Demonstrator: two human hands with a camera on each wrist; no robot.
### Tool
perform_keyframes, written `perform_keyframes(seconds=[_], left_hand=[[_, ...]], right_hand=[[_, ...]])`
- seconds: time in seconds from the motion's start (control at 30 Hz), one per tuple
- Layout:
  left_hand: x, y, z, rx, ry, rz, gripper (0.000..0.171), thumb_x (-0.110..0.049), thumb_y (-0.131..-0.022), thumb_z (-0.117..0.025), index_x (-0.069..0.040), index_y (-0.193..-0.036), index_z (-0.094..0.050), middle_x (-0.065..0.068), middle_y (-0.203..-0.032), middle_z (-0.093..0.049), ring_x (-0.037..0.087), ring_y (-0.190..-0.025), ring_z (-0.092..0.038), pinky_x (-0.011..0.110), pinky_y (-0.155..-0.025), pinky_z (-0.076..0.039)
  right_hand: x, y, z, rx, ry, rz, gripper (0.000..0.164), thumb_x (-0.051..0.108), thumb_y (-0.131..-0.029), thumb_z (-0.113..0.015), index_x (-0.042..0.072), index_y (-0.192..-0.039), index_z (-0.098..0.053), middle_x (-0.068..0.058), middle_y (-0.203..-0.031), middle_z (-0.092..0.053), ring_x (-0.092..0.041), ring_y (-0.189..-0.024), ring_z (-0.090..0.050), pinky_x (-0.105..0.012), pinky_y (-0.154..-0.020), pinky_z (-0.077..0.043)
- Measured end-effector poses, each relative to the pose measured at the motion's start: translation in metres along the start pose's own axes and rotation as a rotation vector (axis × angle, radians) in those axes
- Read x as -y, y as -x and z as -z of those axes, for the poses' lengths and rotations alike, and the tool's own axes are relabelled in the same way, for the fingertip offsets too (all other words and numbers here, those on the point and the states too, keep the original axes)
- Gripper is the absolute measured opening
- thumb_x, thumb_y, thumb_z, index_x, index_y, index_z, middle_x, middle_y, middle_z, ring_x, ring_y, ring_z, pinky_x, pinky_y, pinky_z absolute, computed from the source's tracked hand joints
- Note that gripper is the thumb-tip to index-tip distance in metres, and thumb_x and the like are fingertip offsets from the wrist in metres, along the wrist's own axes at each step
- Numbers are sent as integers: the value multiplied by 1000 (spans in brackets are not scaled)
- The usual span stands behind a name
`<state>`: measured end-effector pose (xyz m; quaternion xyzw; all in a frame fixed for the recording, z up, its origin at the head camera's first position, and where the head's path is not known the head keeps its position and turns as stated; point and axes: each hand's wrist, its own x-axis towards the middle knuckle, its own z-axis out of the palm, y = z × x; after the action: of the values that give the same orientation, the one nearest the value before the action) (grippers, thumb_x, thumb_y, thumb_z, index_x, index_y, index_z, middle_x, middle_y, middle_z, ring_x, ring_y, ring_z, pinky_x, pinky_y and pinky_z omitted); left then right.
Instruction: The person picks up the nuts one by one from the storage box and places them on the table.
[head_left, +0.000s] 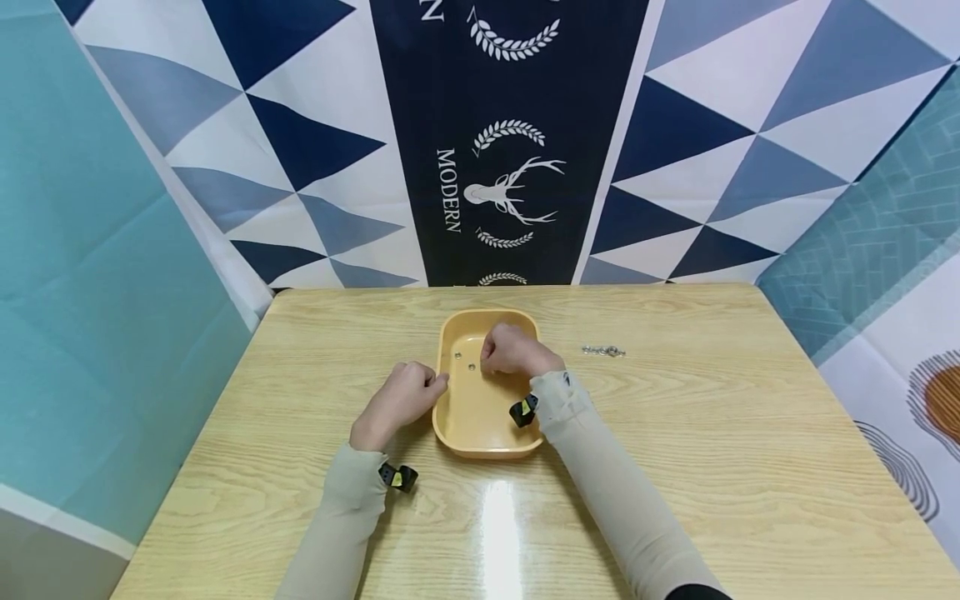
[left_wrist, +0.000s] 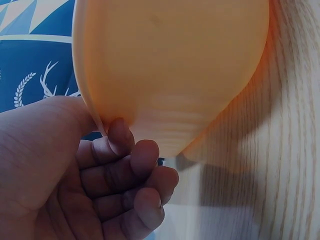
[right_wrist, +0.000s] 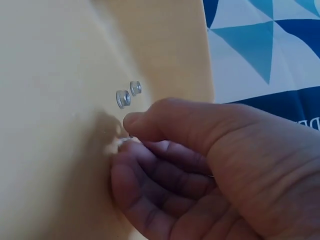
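A yellow-orange plastic tray [head_left: 480,454] with raised walls lies on the table. At its left wall, my left hand [head_left: 405,396] grips the rim; the left wrist view shows the rim of the tray [left_wrist: 80,65] between thumb and curled fingers. My right hand [head_left: 513,350] reaches inside the tray, low over its floor. Thumb and forefinger of the right hand [right_wrist: 185,165] come together on a small shiny piece, mostly hidden by the fingertips. Close by on the tray floor are two small metal nuts, one nearer [right_wrist: 123,99] and one farther [right_wrist: 135,88].
Right of the tray, several small metal pieces [head_left: 602,351] lie in a short row on the wooden table [head_left: 712,433]. A patterned cloth [head_left: 525,142] hangs behind the table's back edge. Bluish panels [head_left: 97,250] stand to the left.
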<state>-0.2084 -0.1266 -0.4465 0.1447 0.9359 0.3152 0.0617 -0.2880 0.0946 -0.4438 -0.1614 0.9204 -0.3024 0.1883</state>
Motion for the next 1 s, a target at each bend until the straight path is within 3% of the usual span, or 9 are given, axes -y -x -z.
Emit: perform_keyframes(seconds=[0.2, 0.6, 1.0], left_hand=[[1, -1, -1, 5, 7, -1, 52, -27, -105, -55, -17, -56, -40, -7, -51, -35, 7, -46, -34, 22, -48, -28], [0, -1, 0, 12, 13, 14, 52, -27, -105, -55, -17, -56, -41, -7, -51, -36, 7, -45, -34, 22, -47, -28], [1, 0, 0, 11, 27, 12, 52, -27, -105, -55, -17, -56, -41, -7, -51, -35, 8, -45, -34, 22, -48, -29]], right_hand=[[2, 3, 2, -13, -19, 25, 6, 5, -83, -72, 9, -88, -74, -3, -82, -67, -14, -70, -58, -23, -62, -47], [2, 9, 14, -118, -99, 202, 8, 11, -88, -72, 7, -94, -76, -4, -87, -74, -12, -77, -63, -24, -74, -52], [-5, 27, 36, -193, -194, 227, 12, 12, -89, -73, 4, -98, -75, -4, -87, -72, -13, -79, -62, -25, -73, -51]])
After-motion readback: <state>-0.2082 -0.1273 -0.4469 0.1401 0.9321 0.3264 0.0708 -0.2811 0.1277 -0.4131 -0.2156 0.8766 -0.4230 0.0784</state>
